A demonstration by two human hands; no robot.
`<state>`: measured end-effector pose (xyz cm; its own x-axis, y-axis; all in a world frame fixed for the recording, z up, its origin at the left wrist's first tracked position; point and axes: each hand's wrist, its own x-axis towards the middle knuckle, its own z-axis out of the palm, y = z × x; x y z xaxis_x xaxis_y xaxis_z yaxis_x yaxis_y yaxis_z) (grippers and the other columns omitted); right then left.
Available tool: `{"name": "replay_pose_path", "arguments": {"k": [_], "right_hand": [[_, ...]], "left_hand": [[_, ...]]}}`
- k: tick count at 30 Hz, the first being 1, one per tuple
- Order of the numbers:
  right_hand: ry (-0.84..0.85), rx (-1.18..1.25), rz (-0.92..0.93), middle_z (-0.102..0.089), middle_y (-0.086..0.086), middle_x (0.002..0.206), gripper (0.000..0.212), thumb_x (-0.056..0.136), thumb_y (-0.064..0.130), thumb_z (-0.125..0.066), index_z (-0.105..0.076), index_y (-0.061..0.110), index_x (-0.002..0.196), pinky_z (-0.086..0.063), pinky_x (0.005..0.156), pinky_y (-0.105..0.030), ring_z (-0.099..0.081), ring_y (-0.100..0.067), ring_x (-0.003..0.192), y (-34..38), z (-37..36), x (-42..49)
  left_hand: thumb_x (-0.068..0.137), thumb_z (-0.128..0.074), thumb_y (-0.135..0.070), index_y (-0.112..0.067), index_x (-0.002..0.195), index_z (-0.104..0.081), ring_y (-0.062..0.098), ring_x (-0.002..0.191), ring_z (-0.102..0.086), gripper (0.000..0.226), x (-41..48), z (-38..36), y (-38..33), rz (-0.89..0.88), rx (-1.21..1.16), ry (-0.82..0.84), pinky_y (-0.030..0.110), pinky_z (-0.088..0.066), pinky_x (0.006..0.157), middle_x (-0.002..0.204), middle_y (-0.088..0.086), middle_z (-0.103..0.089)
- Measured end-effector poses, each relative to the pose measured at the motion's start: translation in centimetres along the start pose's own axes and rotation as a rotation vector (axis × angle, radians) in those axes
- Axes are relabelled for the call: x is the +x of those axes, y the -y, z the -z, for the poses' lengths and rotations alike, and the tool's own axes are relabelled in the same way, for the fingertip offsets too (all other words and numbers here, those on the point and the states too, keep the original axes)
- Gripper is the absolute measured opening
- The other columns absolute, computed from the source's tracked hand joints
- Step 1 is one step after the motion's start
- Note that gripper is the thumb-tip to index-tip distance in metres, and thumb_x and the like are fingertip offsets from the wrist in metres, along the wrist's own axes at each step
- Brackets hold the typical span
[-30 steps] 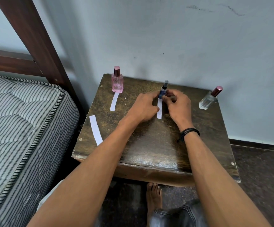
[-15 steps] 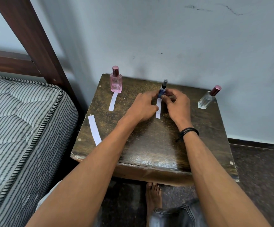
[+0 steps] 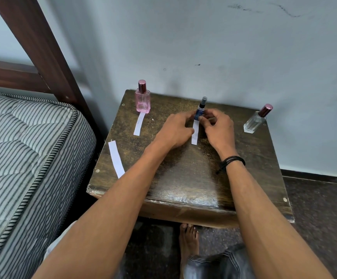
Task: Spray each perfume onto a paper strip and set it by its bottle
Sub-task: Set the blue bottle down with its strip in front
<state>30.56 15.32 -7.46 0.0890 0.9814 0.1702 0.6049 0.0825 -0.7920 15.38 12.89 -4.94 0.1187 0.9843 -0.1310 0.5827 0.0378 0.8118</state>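
The blue spray bottle [image 3: 201, 112] stands mid-rear on the desk [image 3: 183, 178]. The right grip [image 3: 218, 127] pinches it. The left grip [image 3: 175, 130] curls at the paper strip [image 3: 194, 135]; its hold is unclear. Square the strip against the bottle base, then release both.

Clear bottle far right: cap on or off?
On. The clear bottle carries its maroon cap seated on the neck, with no gap visible between cap and glass.

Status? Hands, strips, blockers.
Left hand, right hand pinch blue bottle, middle strip at its base. Pink bottle has first strip; clear bottle none, spare strip lies left. Nothing blocking.
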Motion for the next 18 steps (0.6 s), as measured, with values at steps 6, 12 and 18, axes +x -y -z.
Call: {"name": "replay_pose_path", "arguments": {"k": [6,12,18], "right_hand": [[0.022,0.011,-0.005,-0.071,0.006,0.098,0.027,0.093,0.019,-0.074,-0.072,0.019,0.119,-0.051,0.079,-0.017,-0.066,-0.007,0.089,-0.1,0.1,0.1],[0.037,-0.036,0.006,-0.071,0.005,0.103,0.026,0.094,0.023,-0.072,-0.072,0.021,0.119,-0.042,0.071,-0.009,-0.063,-0.005,0.087,-0.3,0.0,0.2],[0.032,-0.030,0.013,-0.070,0.004,0.103,0.024,0.094,0.021,-0.072,-0.072,0.019,0.117,-0.045,0.074,-0.014,-0.063,-0.008,0.089,-0.3,0.0,0.2]], "left_hand": [[0.091,-0.060,-0.006,-0.020,0.117,-0.073,0.018,0.105,-0.066,0.032,-0.6,0.7,-0.4,-0.006,0.080,-0.127,0.033,-0.052,0.098,0.113,0.000,-0.072],[0.099,-0.052,-0.013,-0.024,0.124,-0.072,0.028,0.117,-0.050,0.034,-0.5,-0.1,0.1,-0.125,0.277,-0.063,0.044,-0.044,0.105,0.119,0.006,-0.059],[0.101,-0.047,-0.017,-0.025,0.129,-0.068,0.028,0.121,-0.042,0.037,-0.6,-0.5,0.0,-0.125,0.368,-0.059,0.042,-0.038,0.110,0.128,0.005,-0.054]]}}
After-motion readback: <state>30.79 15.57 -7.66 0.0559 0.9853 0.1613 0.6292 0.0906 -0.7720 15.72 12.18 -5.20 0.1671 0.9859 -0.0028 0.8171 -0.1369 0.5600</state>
